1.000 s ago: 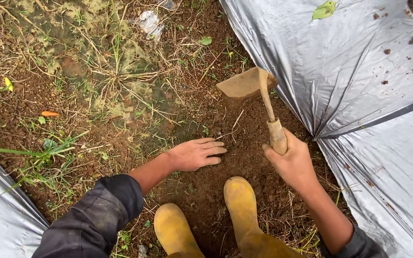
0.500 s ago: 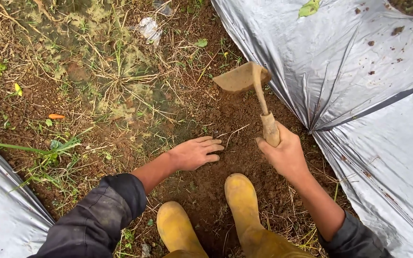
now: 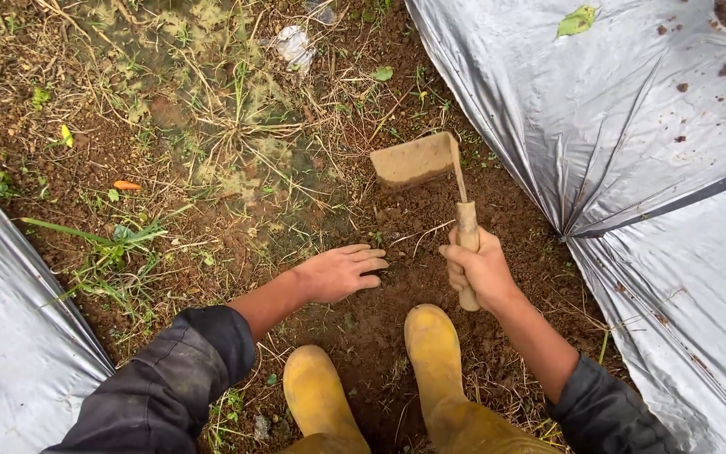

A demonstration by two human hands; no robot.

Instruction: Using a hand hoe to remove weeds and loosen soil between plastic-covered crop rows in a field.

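My right hand (image 3: 482, 271) grips the wooden handle of a small hand hoe (image 3: 420, 161). Its muddy flat blade hangs just over loose brown soil, a little beyond my hands. My left hand (image 3: 339, 272) lies flat on the dug soil, fingers together and pointing right, close to the hoe's handle but apart from it. Two yellow rubber boots (image 3: 430, 345) stand on the soil just below both hands.
Silver plastic mulch sheet (image 3: 632, 126) covers the ground on the right, and another sheet (image 3: 10, 336) lies at the lower left. Grass and weeds (image 3: 119, 244) grow left of the dug patch. A scrap of white litter (image 3: 294, 42) lies at the top.
The hoe blade has come down and nearer to me, closer to the soil. My left hand has stayed flat on the ground.
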